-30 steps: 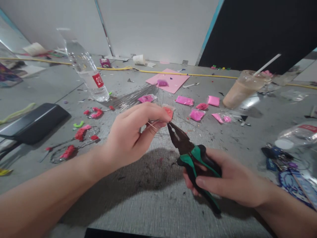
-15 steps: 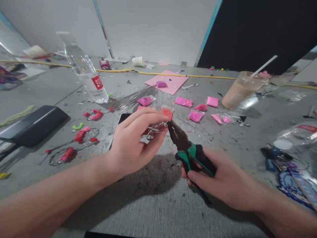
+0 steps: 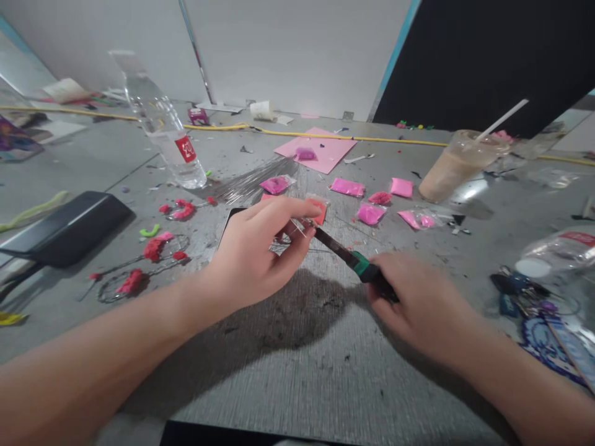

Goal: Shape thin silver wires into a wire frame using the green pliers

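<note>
Twisted wire (image 3: pixel 301 228) pinched in the left hand (image 3: pixel 253 251), the pliers (image 3: pixel 341 248) edge-on at its end.
The right hand (image 3: pixel 421 303) grips the pliers' green-and-black handles, their dark metal nose meeting the wire above the streaked grey bench (image 3: pixel 297 371); beyond lie clear packets (image 3: pixel 348 188) of soft pink material, a sheaf of thin straight wires (image 3: pixel 255 179) and a pink paper square (image 3: pixel 325 152). A clear bottle (image 3: pixel 170 136) of colourless liquid stands left; a see-through cup (image 3: pixel 453 167) with a straw holds a milky brown drink, right.
</note>
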{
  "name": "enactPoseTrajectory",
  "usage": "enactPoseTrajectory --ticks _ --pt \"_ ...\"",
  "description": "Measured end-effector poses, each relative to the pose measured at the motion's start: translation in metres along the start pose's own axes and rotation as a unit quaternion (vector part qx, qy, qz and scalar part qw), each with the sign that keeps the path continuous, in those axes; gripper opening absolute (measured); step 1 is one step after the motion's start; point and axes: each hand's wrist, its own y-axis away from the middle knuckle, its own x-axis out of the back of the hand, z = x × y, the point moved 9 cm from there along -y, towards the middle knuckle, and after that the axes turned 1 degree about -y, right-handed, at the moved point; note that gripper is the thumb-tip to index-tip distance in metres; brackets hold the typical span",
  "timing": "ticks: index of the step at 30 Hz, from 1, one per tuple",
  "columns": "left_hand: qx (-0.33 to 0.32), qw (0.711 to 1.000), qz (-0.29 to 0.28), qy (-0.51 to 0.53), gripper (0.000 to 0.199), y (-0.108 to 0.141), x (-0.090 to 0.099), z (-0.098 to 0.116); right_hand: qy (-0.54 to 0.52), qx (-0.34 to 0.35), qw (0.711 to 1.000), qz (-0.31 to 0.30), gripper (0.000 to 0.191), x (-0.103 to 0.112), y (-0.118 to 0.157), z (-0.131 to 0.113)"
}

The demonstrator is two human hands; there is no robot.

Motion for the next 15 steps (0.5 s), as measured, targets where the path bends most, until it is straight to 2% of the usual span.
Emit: enactPoseTrajectory --ticks 4,8,11,15 --pt "0.060 0.997 -0.016 0.047 0.031 0.001 -0.005 -0.012 0.107 0.066 0.991 0.055 0.011 0.009 -0.001 -0.004" --pt "0.145 0.979 -0.009 0.145 0.031 0.001 -0.009 -0.032 0.156 0.083 0.980 0.091 0.013 0.017 -0.004 -0.002" --pt "0.194 0.958 -0.001 0.209 0.028 0.001 -0.013 -0.041 0.156 0.071 0.980 0.102 0.013 0.018 -0.007 0.005" --pt "0.243 0.934 -0.011 0.263 0.024 0.001 -0.020 -0.044 0.164 0.006 0.984 0.070 0.010 0.009 -0.015 0.029"
